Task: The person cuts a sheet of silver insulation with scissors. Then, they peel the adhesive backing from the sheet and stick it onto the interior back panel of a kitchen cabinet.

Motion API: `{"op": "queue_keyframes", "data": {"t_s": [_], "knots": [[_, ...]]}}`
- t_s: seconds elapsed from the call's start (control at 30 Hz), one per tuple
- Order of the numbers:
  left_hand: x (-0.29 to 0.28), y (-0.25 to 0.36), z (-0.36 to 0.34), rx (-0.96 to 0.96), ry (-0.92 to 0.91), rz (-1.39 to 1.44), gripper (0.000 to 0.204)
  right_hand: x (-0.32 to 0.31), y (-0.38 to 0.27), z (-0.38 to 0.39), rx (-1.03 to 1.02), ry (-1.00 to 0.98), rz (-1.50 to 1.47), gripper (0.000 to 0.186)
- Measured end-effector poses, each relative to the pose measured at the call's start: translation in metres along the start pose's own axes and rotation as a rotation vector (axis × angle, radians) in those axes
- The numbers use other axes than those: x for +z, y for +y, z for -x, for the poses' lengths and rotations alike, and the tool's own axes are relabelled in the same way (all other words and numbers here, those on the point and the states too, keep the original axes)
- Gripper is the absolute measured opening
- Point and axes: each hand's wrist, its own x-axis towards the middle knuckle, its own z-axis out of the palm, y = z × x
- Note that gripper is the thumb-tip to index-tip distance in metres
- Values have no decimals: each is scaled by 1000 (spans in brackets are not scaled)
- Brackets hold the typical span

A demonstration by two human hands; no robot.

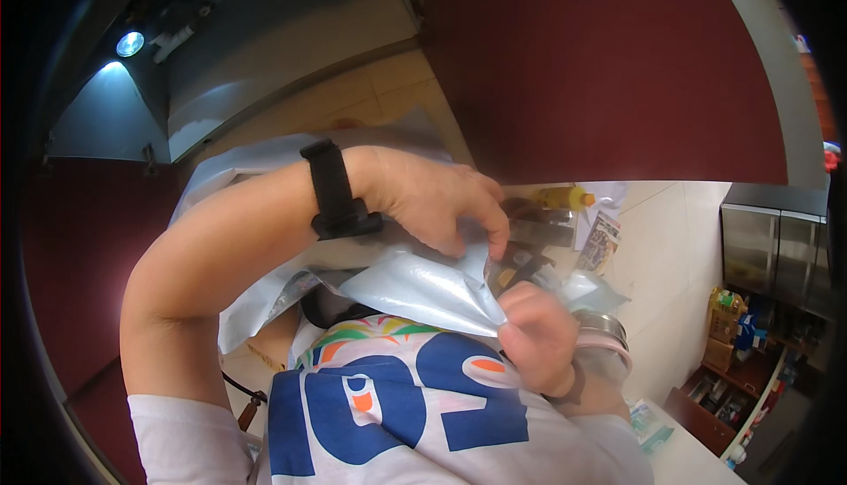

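A shiny pale silver-blue plastic bag (423,291) is stretched in front of my printed shirt. My left hand (437,205), with a black strap at its wrist, reaches across from the left, its fingers and thumb curled on the bag's upper edge. Lower and to the right, my right hand (538,331) pinches a gathered corner of the same plastic, pulling it into creases. More pale sheeting (231,167) spreads behind my left forearm; whether it belongs to the same bag, I cannot tell. The bag's inside is mostly hidden.
A dark red cabinet door (600,70) stands open ahead on the right. Beyond my hands lie a yellow bottle (565,197) and a printed packet (603,240). A round container (604,335) sits by my right wrist. A lamp (130,43) shines at upper left.
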Motion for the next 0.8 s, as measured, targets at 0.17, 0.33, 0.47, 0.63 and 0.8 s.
{"op": "queue_keyframes", "data": {"t_s": [0.17,0.33,0.47,0.63,0.8], "knots": [[4,-7,-8,2,22,155,23,0,2,0,-5,5,-9,8],[4,-11,-8,-10,11,153,19,-1,4,2,21,-13,-9,8],[3,-5,-7,-88,52,42,14,0,5,3,80,0,10,9],[5,-8,-7,-77,78,-53,15,-2,11,5,119,4,-18,10],[4,-10,-8,-83,52,-49,14,-2,10,6,130,-36,-28,9]]}}
